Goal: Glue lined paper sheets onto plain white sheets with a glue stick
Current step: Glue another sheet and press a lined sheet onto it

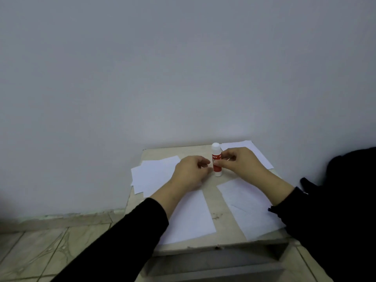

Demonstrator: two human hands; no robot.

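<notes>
Uncapping the upright glue stick [216, 159] goes best with the right hand [236, 161] pinching its body, the half-curled, empty left hand [191, 171] pulling the cap.

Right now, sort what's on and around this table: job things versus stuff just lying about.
Job:
glue stick, upright, held by the right hand
left hand beside it
stack of sheets
near sheets
far sheets

Lying about:
black cloth right of the table
</notes>
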